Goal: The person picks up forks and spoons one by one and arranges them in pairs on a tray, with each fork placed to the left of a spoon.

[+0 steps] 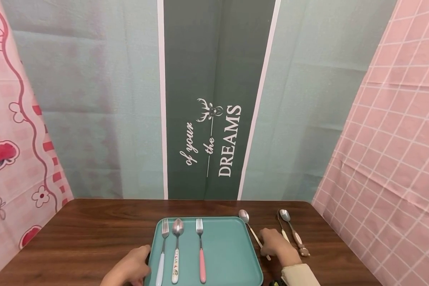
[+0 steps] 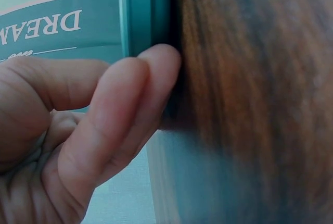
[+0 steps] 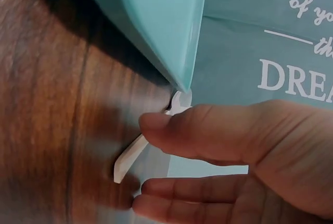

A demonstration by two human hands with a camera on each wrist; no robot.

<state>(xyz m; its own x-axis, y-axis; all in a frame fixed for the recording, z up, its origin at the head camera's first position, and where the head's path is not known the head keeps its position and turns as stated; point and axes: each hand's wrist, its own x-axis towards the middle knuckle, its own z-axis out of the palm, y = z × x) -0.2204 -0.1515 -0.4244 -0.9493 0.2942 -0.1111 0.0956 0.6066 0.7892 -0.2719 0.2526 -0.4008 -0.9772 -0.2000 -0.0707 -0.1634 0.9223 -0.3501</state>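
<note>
My left hand [image 1: 130,266] is at the left side of a teal tray [image 1: 232,254], its fingertips [image 2: 161,60] against the tray's outer wall. On the tray lie a blue-handled fork [image 1: 161,264], a spoon [image 1: 176,258] with a patterned white handle and a pink-handled fork [image 1: 201,262]. Right of the tray, my right hand [image 1: 276,245] reaches down over a cream-handled spoon [image 1: 254,234] on the table. In the right wrist view, the thumb overlaps this spoon's handle [image 3: 130,159], with a gap between thumb and fingers.
Farther right lie another cream-handled utensil [image 1: 283,230], partly behind the right hand, and a spoon with a brown, bear-shaped handle [image 1: 296,236]. The brown wooden table [image 1: 93,234] meets a hanging cloth [image 1: 203,79] at the back. Pink cloths hang on both sides.
</note>
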